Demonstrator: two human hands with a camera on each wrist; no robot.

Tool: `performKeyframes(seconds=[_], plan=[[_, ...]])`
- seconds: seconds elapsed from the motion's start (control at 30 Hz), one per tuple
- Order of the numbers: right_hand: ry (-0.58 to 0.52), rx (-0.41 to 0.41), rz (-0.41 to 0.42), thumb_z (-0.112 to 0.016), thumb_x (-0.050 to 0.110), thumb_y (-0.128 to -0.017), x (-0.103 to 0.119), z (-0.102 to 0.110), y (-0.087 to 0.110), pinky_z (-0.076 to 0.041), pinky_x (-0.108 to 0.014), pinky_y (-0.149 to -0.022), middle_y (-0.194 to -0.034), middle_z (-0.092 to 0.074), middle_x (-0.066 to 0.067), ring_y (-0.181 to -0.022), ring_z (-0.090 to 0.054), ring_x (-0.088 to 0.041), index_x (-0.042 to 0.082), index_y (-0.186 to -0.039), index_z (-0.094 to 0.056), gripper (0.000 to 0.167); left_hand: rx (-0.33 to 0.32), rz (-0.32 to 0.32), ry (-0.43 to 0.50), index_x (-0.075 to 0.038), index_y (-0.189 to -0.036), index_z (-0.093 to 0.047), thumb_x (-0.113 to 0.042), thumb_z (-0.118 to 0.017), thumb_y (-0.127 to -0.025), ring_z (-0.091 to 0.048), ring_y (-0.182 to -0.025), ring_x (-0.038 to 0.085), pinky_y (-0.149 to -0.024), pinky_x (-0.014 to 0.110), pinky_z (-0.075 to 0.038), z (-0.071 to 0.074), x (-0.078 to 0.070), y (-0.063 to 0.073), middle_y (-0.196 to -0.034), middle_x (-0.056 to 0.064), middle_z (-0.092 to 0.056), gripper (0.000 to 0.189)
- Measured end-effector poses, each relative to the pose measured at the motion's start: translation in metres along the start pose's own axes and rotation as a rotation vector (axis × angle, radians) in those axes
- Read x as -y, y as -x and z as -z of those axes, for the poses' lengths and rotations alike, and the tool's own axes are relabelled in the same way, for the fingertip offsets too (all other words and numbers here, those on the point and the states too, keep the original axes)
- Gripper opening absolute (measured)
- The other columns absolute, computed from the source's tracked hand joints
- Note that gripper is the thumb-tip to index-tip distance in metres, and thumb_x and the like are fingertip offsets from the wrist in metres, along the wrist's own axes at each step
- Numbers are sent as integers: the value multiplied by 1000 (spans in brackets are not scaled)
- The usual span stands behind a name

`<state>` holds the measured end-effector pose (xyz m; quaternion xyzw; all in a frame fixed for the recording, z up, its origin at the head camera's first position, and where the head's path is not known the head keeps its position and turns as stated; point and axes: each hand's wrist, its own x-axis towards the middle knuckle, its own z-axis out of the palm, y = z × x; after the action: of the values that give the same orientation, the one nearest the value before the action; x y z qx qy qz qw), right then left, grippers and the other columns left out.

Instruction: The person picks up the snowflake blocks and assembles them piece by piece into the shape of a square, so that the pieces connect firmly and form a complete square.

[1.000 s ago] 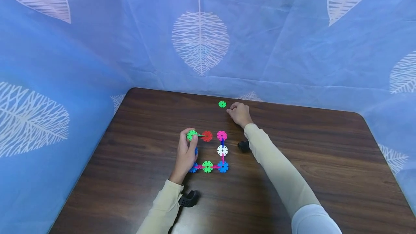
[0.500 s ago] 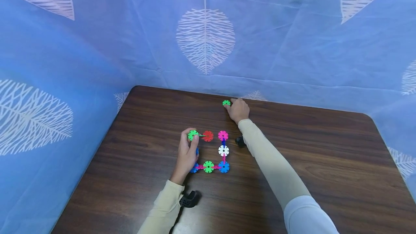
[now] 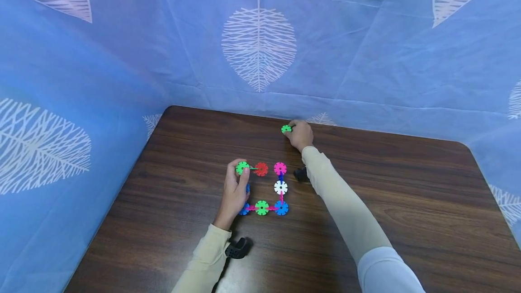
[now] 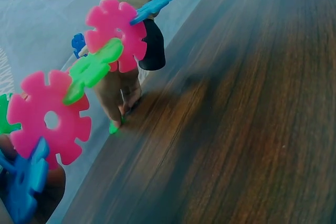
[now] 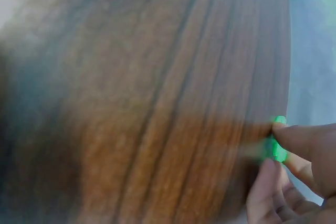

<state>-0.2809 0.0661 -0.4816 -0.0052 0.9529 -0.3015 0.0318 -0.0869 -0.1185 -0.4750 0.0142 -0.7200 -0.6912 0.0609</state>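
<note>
My left hand grips the left side of a square-cornered chain of notched plastic discs, its thumb over a green disc. From there a red disc sticks out to the right, apart from the pink disc topping the other end. A white disc and a blue disc run down that side, with another green disc along the bottom. Part of the chain is hidden behind the hand. At the table's back edge, my right hand pinches a loose green disc between thumb and fingers.
The brown wooden table has rounded back corners. Behind and to its left hangs a blue cloth with white leaf prints. Black straps circle both wrists; the right arm stretches over the table's right half.
My right hand has moved a little left and toward the back edge, reached the loose green disc and taken it between thumb and fingers. The left hand keeps its grip on the disc chain.
</note>
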Motion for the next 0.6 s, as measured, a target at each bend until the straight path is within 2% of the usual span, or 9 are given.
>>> performKeyframes(seconds=[0.17,0.33,0.5,0.6], plan=[[-39,8,-10,-65,17,-90,-1,2,5,-50,-45,-87,-104,-64,-17,-96,-60,-33,3,-116,-56,30,-5,-28,-8,1,-131,-34,-28,-41,-102,-35,-36,7,-34,21,-35,0,-2,1,-55,-2,-36,41],[-72,24,1,-60,14,-92,-3,6,12,-50,-43,-86,-100,-65,-17,-91,-62,-32,2,-113,-54,24,-7,-5,1,0,-132,-35,-27,-42,-102,-35,-36,7,-35,20,-34,0,-2,1,-57,0,-37,41],[-184,90,13,-59,8,-93,-13,15,22,-56,-33,-66,-94,-63,-16,-75,-67,-23,2,-120,-55,28,-4,28,14,0,-133,-34,-25,-42,-102,-35,-35,8,-35,20,-33,0,-3,0,-57,2,-37,40],[-259,144,37,-57,9,-94,-17,22,31,-57,-26,-59,-94,-59,-14,-71,-65,-17,4,-127,-54,34,-1,48,23,0,-133,-34,-22,-42,-102,-35,-35,7,-36,19,-33,0,-8,1,-57,2,-37,38]])
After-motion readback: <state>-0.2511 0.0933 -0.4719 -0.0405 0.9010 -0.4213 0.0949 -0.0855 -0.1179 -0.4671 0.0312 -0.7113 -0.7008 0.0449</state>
